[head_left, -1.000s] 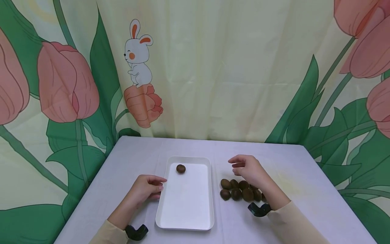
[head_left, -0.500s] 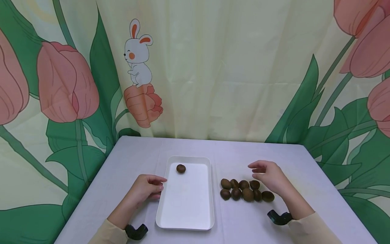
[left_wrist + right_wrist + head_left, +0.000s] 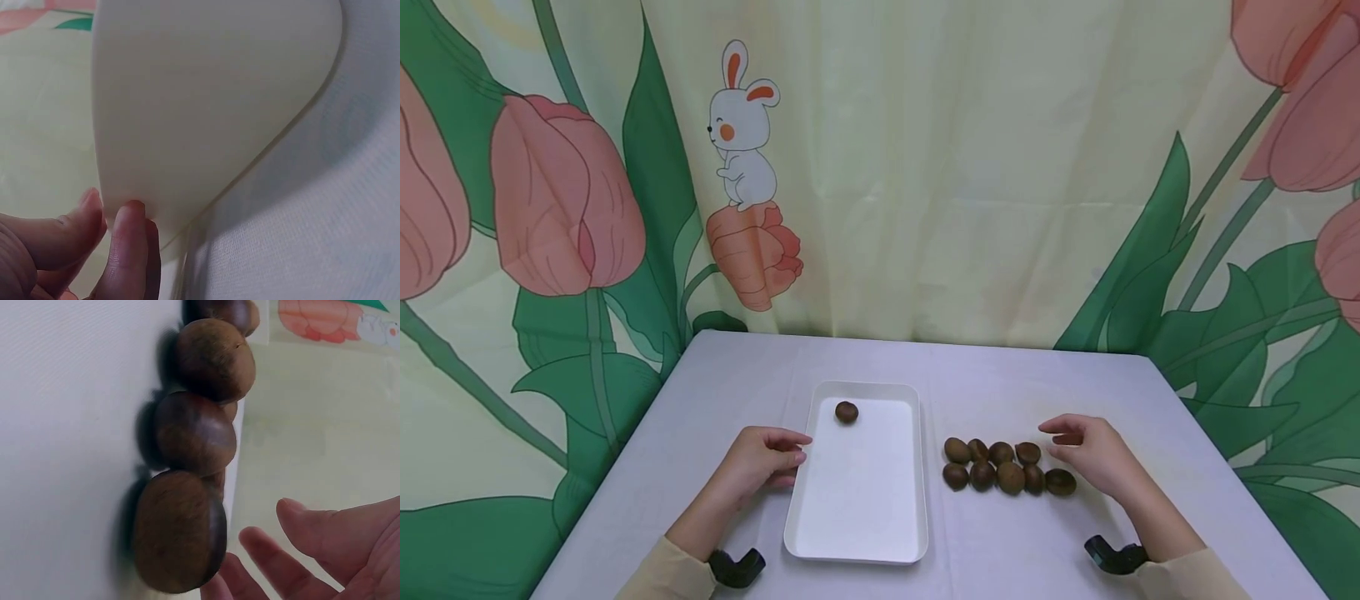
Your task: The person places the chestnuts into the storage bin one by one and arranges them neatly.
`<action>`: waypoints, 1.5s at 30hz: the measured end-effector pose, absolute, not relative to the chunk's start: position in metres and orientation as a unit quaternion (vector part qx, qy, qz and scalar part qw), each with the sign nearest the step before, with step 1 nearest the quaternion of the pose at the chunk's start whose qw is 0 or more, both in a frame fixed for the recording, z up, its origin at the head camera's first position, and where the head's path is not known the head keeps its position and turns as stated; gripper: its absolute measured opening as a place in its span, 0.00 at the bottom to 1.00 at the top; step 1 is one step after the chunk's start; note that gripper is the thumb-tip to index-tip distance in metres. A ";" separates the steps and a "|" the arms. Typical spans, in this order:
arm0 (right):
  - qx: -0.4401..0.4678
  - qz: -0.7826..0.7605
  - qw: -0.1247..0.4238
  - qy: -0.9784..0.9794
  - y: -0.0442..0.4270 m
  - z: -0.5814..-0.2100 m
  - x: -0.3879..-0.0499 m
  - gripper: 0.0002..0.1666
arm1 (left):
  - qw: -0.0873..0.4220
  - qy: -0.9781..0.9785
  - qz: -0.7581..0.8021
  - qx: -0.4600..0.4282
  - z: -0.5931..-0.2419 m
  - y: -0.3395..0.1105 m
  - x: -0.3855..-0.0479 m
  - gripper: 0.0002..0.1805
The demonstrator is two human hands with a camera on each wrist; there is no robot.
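A single chestnut lies near the far end of a white rectangular tray. My left hand holds the tray's left edge; in the left wrist view its thumb and fingers lie on either side of the rim, pinching it. Several brown chestnuts sit in two rows to the right of the tray. Beyond their right end, my right hand hovers with loosely bent fingers and nothing in them. Its fingers are near the end chestnut in the right wrist view; whether they touch it cannot be told.
A white cloth covers the table. Behind it hangs a pale curtain printed with tulips and a rabbit. A black device is on the left wrist, and another black device is on the right.
My right hand has moved right and nearer, from above the chestnut rows to beside their right end, uncovering the chestnuts there. The left hand, tray and chestnuts have stayed put.
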State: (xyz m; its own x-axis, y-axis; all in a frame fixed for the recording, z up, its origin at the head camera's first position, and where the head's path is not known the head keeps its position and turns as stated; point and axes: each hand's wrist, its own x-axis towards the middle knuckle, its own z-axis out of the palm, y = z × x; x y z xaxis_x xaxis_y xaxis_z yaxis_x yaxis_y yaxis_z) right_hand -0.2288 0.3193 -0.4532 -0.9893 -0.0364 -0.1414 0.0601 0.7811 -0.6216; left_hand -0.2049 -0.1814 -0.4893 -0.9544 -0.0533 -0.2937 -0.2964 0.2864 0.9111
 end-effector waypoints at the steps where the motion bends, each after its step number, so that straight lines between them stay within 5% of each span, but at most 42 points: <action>1: 0.008 -0.332 0.076 0.940 0.321 -0.454 -0.228 0.20 | 0.102 0.796 0.587 -0.109 -0.489 -0.181 -0.205 0.15; 28: 0.056 -0.378 0.142 0.913 0.340 -0.474 -0.206 0.21 | 0.093 0.795 0.588 -0.116 -0.493 -0.181 -0.205 0.13; 45: 0.061 -0.372 0.129 0.917 0.341 -0.471 -0.203 0.18 | 0.091 0.794 0.590 -0.112 -0.493 -0.181 -0.205 0.15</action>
